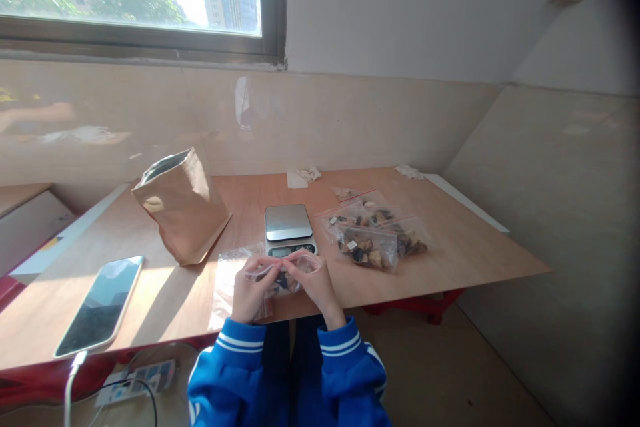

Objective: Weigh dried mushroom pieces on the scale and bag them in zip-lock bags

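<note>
Both of my hands pinch the top edge of a clear zip bag (286, 282) that holds dark and tan pieces. My left hand (253, 287) grips the left part of its rim, and my right hand (313, 280) grips the right part, thumbs close together at the middle. Just beyond them stands a kitchen scale (289, 223) with a bare steel plate; its display is partly covered by my fingers. Flat clear plastic bags (227, 287) lie beside and partly under my left hand. To the right, several filled zip bags (367, 248) with white labels lie in a pile.
A brown paper bag (185, 207) stands open at the left. Nearer the front edge lies a phone (103, 307) with a white cable (71, 380). Crumpled white tissues (309, 175) rest along the wall side. Under the table sits a power strip (140, 380).
</note>
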`<state>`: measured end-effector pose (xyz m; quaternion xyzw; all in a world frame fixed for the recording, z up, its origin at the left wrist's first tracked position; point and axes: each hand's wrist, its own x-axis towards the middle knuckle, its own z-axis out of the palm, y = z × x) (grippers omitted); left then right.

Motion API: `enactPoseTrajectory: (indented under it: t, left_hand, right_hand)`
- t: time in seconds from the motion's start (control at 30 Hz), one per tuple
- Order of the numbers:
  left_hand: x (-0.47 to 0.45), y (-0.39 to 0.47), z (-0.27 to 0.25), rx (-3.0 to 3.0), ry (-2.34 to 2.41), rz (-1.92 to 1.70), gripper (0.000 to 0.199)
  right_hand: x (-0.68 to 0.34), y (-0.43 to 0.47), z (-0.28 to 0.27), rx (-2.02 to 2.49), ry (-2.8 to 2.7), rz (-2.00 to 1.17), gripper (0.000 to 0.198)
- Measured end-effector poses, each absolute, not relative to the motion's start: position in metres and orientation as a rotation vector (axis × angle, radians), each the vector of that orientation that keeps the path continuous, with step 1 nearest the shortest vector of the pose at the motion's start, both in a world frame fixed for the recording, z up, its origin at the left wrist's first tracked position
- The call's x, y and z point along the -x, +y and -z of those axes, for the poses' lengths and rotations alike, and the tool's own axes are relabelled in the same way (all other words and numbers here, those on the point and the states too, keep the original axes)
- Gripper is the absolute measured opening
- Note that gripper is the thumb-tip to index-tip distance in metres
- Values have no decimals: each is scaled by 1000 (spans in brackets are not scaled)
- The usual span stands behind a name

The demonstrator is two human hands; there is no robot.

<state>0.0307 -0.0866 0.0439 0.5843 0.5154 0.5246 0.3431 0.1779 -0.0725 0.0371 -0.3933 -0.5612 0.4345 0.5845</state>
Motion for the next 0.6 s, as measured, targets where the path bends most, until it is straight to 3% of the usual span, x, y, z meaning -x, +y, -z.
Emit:
enactPoseTrajectory:
  t: [0.6]
  left_hand:
    - [-34,-91,-48,-1224,1474,-1428,33]
  right_hand:
    - [-166,-70,-26,923,-1171,-914,15]
